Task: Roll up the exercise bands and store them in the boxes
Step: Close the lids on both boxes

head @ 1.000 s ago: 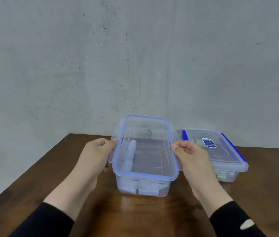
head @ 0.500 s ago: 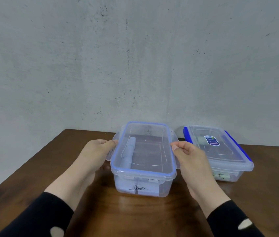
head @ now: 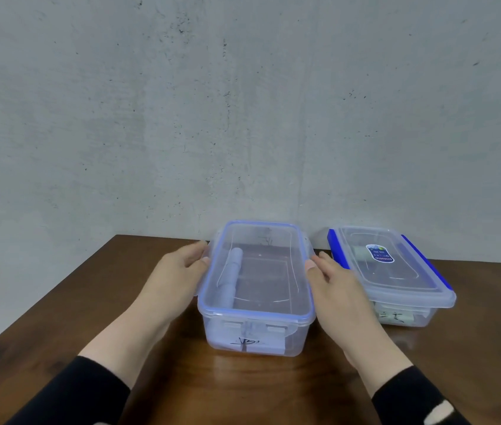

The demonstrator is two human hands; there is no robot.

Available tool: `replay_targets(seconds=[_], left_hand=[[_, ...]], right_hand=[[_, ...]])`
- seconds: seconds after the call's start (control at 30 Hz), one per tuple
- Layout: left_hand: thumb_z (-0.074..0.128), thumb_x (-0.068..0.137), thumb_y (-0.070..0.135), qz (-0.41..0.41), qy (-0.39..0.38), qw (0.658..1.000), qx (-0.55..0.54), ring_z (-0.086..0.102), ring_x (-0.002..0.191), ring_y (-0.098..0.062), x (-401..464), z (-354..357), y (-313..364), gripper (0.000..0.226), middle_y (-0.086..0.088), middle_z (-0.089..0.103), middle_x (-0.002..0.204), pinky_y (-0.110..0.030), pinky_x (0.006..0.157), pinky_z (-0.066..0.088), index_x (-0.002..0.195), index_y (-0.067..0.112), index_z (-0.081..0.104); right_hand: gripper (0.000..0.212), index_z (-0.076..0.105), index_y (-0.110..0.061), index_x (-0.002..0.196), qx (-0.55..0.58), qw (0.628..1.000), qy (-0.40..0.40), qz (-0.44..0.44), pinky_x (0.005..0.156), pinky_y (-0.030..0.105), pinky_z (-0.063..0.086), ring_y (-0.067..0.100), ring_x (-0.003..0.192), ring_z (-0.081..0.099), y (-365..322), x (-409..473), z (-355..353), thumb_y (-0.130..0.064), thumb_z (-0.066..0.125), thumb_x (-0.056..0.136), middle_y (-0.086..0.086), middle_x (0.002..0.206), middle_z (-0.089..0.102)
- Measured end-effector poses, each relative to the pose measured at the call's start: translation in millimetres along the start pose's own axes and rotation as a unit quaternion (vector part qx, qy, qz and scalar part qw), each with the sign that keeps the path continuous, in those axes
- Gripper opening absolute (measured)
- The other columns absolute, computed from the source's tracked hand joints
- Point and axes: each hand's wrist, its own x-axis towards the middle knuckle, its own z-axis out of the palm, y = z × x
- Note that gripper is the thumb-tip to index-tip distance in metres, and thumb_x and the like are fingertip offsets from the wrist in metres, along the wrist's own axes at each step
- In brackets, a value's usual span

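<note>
A clear plastic box (head: 255,338) with a handwritten label stands mid-table. Its clear lid (head: 261,271) with a pale blue rim lies flat on top. Through the lid I see a rolled grey exercise band (head: 232,277) lying along the left wall. My left hand (head: 178,274) holds the lid's left edge by the side flap, thumb on the rim. My right hand (head: 335,280) holds the right edge the same way. A second clear box (head: 396,314) stands to the right, closed, with dark blue clasps and a pale roll (head: 359,251) inside.
Both boxes rest on a brown wooden table (head: 114,302) that ends against a grey concrete wall (head: 243,118) just behind them. The table's left edge runs diagonally toward me. My black sleeves show at the bottom.
The lid was tilted above the box a second ago. It has come down and now lies level on the rim, both hands still at its sides.
</note>
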Motion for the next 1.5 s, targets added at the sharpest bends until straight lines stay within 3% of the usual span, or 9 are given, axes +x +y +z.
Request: replay_targets(seconds=[0.1,0.27,0.4,0.6,0.77,0.9,1.07,1.2,1.5], left_hand=[[0.045,0.100,0.043,-0.010,-0.079,0.995,-0.055,0.050,0.117,0.011,-7,6,-1,0.026,0.034,0.058,0.124,-0.028,0.108,0.037,0.116,0.053,0.063],[0.039,0.094,0.062,-0.061,-0.146,0.968,-0.196,0.056,0.117,0.006,-20,15,-1,0.034,0.029,0.064,0.119,-0.029,0.105,0.037,0.106,0.052,0.069],[0.029,0.099,0.050,-0.083,-0.154,0.945,-0.276,0.068,0.085,0.007,-24,24,6,0.058,0.025,0.073,0.087,-0.025,0.084,0.043,0.065,0.047,0.075],[0.029,0.098,0.053,-0.061,-0.127,0.948,-0.287,0.068,0.083,0.009,-26,27,9,0.057,0.027,0.072,0.083,-0.025,0.085,0.044,0.062,0.051,0.073],[0.036,0.092,0.067,0.056,0.042,0.987,-0.147,0.052,0.119,0.009,-19,24,-16,0.043,0.024,0.060,0.127,-0.027,0.106,0.041,0.129,0.048,0.051],[0.043,0.095,0.051,0.282,0.065,0.956,0.044,0.055,0.119,-0.010,-29,14,-17,0.041,0.016,0.063,0.119,-0.016,0.097,0.041,0.119,0.024,0.063],[0.052,0.080,0.074,0.313,-0.045,0.929,0.193,0.039,0.131,-0.003,-24,14,-29,0.057,0.026,0.051,0.132,-0.029,0.108,0.033,0.121,0.037,0.065],[0.066,0.066,0.076,0.331,-0.055,0.922,0.193,0.035,0.132,0.001,-19,15,-30,0.067,0.028,0.049,0.132,-0.022,0.105,0.030,0.120,0.037,0.064],[0.068,0.064,0.073,0.380,-0.030,0.893,0.240,0.039,0.123,0.007,-12,25,-28,0.066,0.021,0.055,0.123,-0.013,0.108,0.022,0.111,0.026,0.069]], right_hand=[[0.041,0.044,-0.034,0.144,0.030,0.997,-0.072,0.024,0.105,0.019,0.028,-0.006,0.137,0.029,-6,-5,-1,-0.041,0.039,0.104,-0.025,0.149,0.028],[0.030,0.054,-0.051,0.128,0.196,0.969,-0.128,0.076,0.100,0.027,0.047,-0.004,0.115,0.060,3,-9,3,-0.036,0.041,0.105,-0.026,0.123,0.065],[0.032,0.055,-0.044,0.131,0.283,0.945,-0.129,0.101,0.105,0.033,0.045,0.002,0.117,0.061,7,-9,10,-0.029,0.043,0.105,-0.020,0.126,0.065],[0.041,0.045,-0.036,0.144,0.313,0.933,-0.134,0.115,0.110,0.041,0.042,0.010,0.125,0.058,12,-7,11,-0.033,0.047,0.103,-0.013,0.138,0.059],[0.029,0.058,-0.039,0.128,0.086,0.994,-0.065,0.035,0.098,0.031,0.050,-0.001,0.115,0.061,-10,-9,-2,-0.032,0.046,0.103,-0.021,0.125,0.065],[0.030,0.066,-0.029,0.123,-0.103,0.991,0.031,-0.073,0.096,0.025,0.047,0.004,0.114,0.061,-26,16,-11,-0.038,0.051,0.098,-0.018,0.119,0.067],[0.048,0.057,-0.009,0.131,-0.271,0.945,-0.141,-0.121,0.106,0.031,0.037,0.024,0.128,0.051,-41,93,18,-0.043,0.046,0.101,0.007,0.138,0.054],[0.044,0.055,-0.011,0.082,-0.328,0.922,-0.192,-0.076,0.071,0.034,0.041,0.032,0.091,0.058,-32,134,38,-0.048,0.040,0.101,0.009,0.096,0.060],[0.053,0.058,-0.016,0.126,-0.352,0.917,-0.162,-0.092,0.091,0.035,0.045,0.026,0.112,0.058,-21,152,47,-0.056,0.039,0.098,0.007,0.126,0.063]])
